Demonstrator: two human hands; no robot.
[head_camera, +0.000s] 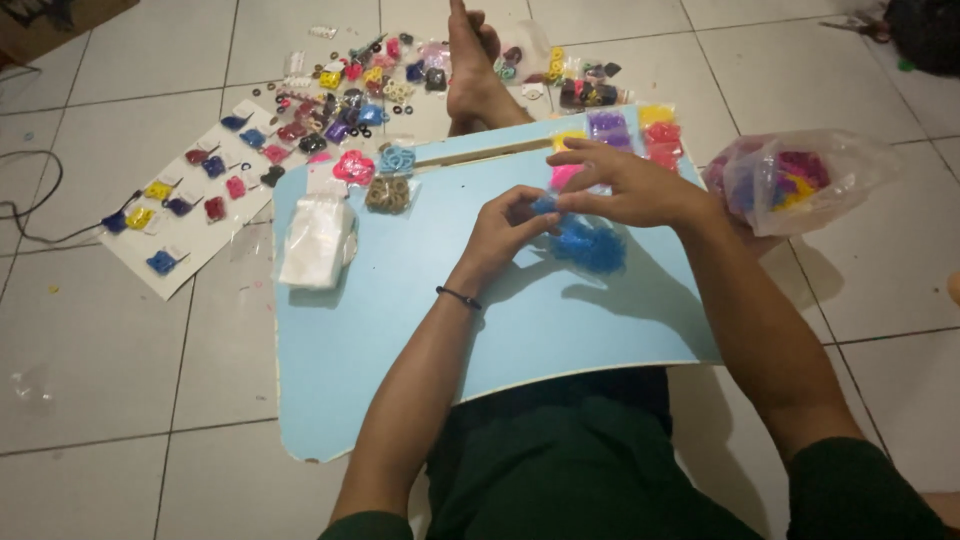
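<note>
Both hands pinching a small clear bag of blue bands over a light blue lap board.

Left hand (503, 232) curled, fingertips closed on the near edge of the clear bag of blue bands (588, 245); right hand (622, 185) spread flat above, thumb and forefinger nipping the bag's top, exact grip half hidden behind the knuckles. Bag held just over the lap board (400, 330), whether touching it impossible to tell. Stack of empty clear bags (316, 240) lying toward the board's left edge, count unclear. Large plastic bag of mixed colours (800, 180) beside the right forearm, contents blurred. Sorted packets on a white sheet (185, 255) on the tiles, too small to make out. Bare foot (470, 60) partly cut off at the top edge.
</note>
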